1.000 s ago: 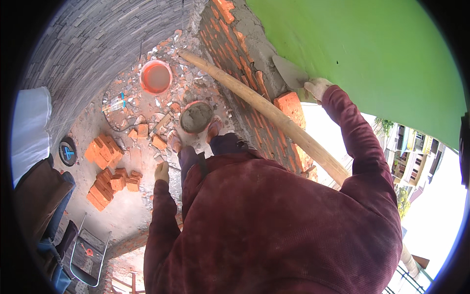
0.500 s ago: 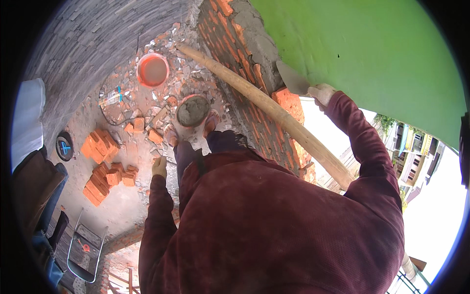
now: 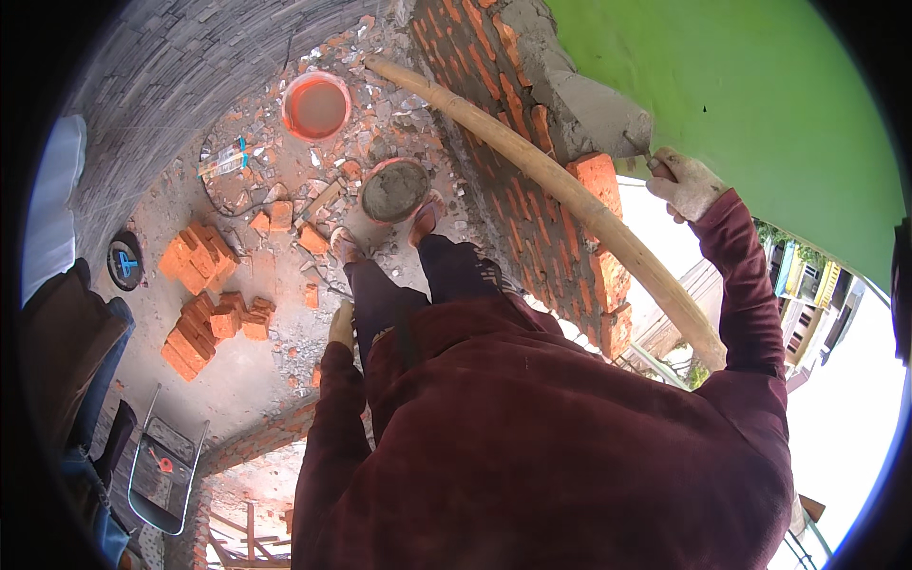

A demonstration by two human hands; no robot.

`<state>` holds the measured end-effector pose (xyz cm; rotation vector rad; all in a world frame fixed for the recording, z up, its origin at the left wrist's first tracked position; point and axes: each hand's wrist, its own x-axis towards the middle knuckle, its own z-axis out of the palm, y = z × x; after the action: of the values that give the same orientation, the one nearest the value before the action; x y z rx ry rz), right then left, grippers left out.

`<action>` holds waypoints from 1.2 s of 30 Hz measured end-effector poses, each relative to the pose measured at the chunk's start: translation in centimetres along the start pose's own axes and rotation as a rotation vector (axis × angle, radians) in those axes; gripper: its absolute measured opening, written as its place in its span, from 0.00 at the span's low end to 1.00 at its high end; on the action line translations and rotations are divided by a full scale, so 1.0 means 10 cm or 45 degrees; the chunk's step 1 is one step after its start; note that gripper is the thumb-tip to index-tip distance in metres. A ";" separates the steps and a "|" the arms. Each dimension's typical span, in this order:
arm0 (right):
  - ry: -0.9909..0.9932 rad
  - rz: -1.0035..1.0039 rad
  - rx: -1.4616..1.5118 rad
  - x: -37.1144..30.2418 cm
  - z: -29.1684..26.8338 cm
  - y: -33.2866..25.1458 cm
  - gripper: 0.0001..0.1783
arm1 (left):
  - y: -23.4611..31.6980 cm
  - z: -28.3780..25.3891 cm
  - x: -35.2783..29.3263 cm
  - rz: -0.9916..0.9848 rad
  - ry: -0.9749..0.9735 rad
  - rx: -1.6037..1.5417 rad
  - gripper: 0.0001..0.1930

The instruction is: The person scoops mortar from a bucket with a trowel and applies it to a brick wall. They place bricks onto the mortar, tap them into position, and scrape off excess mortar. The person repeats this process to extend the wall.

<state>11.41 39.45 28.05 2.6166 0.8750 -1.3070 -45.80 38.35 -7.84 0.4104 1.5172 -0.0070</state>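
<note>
My right hand [image 3: 689, 185], in a pale work glove, is closed round the handle of a trowel [image 3: 608, 116]. The grey blade lies against wet mortar [image 3: 532, 33] along the top of a brick wall [image 3: 532, 209], beside the green wall [image 3: 731, 85]. Just below the blade, an orange brick [image 3: 597, 180] sits at the wall's end. My left hand [image 3: 340, 325], also gloved, hangs beside my left leg with its fingers pointing down and nothing seen in it. A tub of grey mortar [image 3: 395, 190] stands at my feet.
A bamboo pole [image 3: 560, 190] slants across the brick wall, between my body and the trowel. An orange bucket [image 3: 316, 106] stands farther off amid rubble. Stacked bricks [image 3: 198, 256] and a metal-framed chair [image 3: 166, 475] are at the left. Beyond the wall's end, buildings show outside.
My right hand has moved right, and the trowel blade has turned from standing clear to lying against the mortar. My left hand has shifted closer to my leg. The whole view has shifted slightly.
</note>
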 end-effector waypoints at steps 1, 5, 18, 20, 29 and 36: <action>-0.005 -0.052 0.052 0.03 0.17 -0.15 0.16 | -0.11 -0.07 0.22 0.130 -0.121 0.183 0.39; -0.052 -0.279 -0.449 0.65 1.61 -0.34 0.27 | -0.19 -0.02 0.53 0.194 -0.223 1.054 0.54; -0.092 -0.190 -0.762 3.88 4.98 -0.02 0.21 | -0.64 0.17 0.95 0.321 0.255 1.639 0.31; 0.046 -0.280 -0.835 4.10 5.07 -0.11 0.23 | -0.73 0.12 1.03 0.390 0.297 1.614 0.28; -0.368 0.056 -0.207 4.65 6.38 0.61 0.17 | -0.65 0.07 1.10 0.344 0.187 1.575 0.27; -0.344 -0.254 -0.428 4.61 6.59 0.25 0.21 | -0.62 0.18 1.11 0.327 0.181 1.615 0.26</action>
<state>-12.18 37.11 -48.85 2.0871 1.2092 -1.3751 -44.88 34.87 -20.11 1.6279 1.4265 -0.7782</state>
